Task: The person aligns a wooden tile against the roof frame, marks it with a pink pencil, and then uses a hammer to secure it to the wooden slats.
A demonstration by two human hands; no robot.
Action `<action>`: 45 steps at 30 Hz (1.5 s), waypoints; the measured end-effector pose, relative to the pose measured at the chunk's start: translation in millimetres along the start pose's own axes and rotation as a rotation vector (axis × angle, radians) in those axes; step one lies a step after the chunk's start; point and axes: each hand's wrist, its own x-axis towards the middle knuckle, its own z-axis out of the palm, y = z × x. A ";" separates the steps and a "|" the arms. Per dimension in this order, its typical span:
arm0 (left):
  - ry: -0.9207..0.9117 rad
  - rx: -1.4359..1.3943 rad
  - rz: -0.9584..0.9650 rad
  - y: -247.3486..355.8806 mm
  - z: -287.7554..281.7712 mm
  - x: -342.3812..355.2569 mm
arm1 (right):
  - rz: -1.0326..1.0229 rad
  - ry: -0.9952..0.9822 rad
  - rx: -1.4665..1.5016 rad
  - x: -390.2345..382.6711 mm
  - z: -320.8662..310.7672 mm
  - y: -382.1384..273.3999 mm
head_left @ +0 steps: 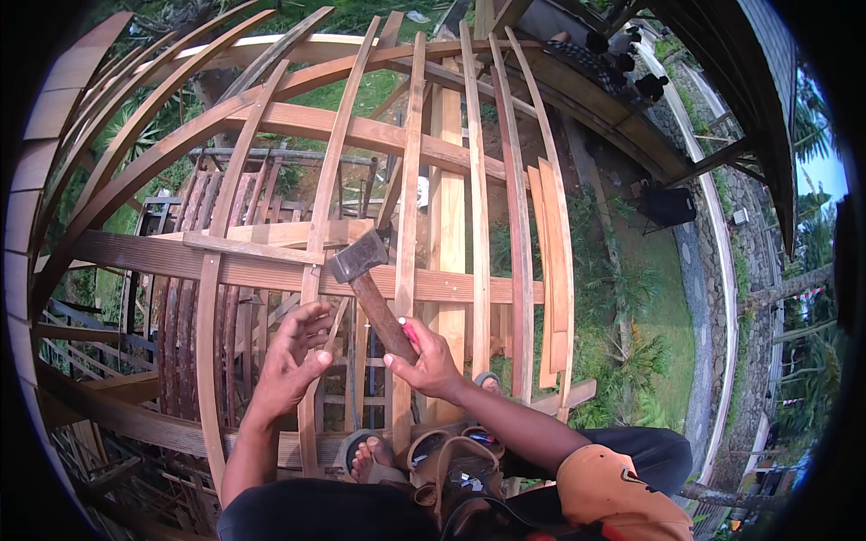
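Observation:
My right hand [428,365] grips a hatchet [377,311] by its brown wooden handle, with the dark metal head up and to the left. A small pink thing [410,334] shows at the same hand's fingers; I cannot make out what it is. My left hand [293,356] is raised left of the handle, fingers loosely bent and apart, holding nothing. Just beyond the hands, a wooden beam [433,284] crosses under several long battens [329,185]. A short wood strip [253,247] lies along that beam, left of the hatchet head.
Below me, an open pouch [460,464] with small items sits between my legs. My sandalled foot [370,455] rests on the framing. Loose boards [546,270] lean at the right. Through the gaps, grass [663,361] shows far below. People [622,63] sit at the far right.

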 end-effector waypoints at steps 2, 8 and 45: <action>0.122 0.161 0.016 15.2 -39.1 -8.7 | -0.030 0.286 0.000 24.6 -4.3 32.2; 0.458 0.678 0.090 53.7 -139.6 10.2 | 0.338 0.367 -0.348 75.3 -76.6 114.9; 0.762 1.282 0.081 9.7 -169.0 14.7 | 0.183 0.116 0.396 125.5 -3.3 21.2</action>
